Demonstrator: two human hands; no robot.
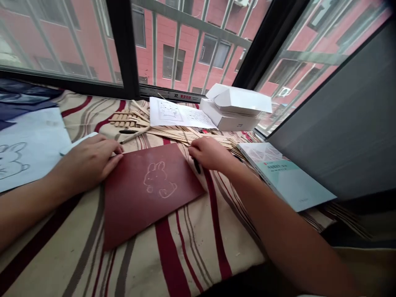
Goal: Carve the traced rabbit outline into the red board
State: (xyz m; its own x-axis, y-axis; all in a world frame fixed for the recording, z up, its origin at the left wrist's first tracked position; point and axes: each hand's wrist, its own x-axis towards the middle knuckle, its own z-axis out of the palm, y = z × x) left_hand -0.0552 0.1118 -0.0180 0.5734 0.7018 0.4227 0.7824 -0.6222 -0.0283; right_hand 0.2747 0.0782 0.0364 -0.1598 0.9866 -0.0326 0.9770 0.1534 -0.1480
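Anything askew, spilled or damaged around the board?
Mainly clutter: the wooden strips behind the reddish-brown board lie crisscrossed in a loose heap, with a printed sheet seemingly lying partly over them. No spill or obvious damage stands out.

- Large windows [125, 49] in dark frames fill the upper view, letting in pale daylight.
- Outside, light metal bars [198, 25] cross before a pink brick building [167, 33] with windows of its own.
- At right, a plain grey wall or panel [340, 123].
- Below, a surface draped in cream cloth [198, 231], striped dark red and grey-brown.
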